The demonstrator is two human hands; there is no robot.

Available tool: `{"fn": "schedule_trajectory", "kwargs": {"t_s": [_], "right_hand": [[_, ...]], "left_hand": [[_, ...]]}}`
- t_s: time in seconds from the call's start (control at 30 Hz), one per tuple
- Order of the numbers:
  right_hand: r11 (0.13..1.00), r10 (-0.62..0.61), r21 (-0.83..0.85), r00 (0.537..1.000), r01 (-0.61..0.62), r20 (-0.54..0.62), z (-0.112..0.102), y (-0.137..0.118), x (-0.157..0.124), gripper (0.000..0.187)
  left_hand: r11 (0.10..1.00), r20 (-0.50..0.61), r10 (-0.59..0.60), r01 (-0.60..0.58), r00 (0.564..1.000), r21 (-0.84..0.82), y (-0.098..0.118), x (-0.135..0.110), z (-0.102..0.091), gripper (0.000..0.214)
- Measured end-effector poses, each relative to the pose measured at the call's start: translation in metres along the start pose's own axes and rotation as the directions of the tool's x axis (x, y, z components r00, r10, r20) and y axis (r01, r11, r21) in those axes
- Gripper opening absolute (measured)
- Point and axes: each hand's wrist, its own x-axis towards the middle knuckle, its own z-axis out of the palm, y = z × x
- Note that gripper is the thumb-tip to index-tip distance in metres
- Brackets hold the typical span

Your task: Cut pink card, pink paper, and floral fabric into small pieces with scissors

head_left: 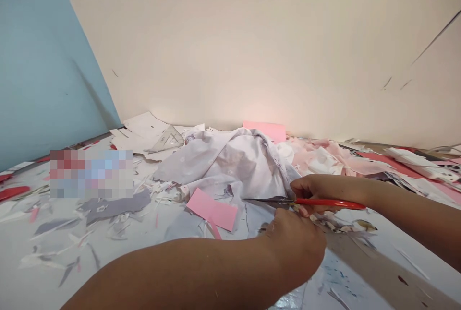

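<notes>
the right hand (317, 189) was closed around the red handles of the scissors (317, 201), blades pointing left and lying against the edge of the crumpled lilac cloth (230, 163) at mid-table. the left hand (297, 247) sat just in front of the scissors, its back to the camera; its grip could not be told. a pink paper (212, 210) lay just left of the blades, among scraps on the table (382, 262).

One left hand (297, 247), one right hand (313, 189), one pair of red scissors (326, 202) between them, two pink paper slips (212, 210) left of and beyond them, one set square (166, 140) beyond.
</notes>
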Motion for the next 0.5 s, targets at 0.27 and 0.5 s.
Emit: {"fn": "schedule_trajectory", "kwargs": {"t_s": [0.27, 0.5], "right_hand": [[0.991, -0.091, -0.096, 0.996, 0.089, -0.018, 0.003, -0.017, -0.012, 0.03], [0.982, -0.124, -0.138, 0.992, 0.127, 0.029, 0.001, -0.028, -0.015, 0.036]], "left_hand": [[0.999, -0.007, -0.013, 0.013, 1.0, 0.033, 0.002, -0.001, 0.0, 0.021], [0.999, 0.067, 0.016, -0.018, 0.998, 0.035, 0.0, -0.001, -0.008, 0.029]]}}
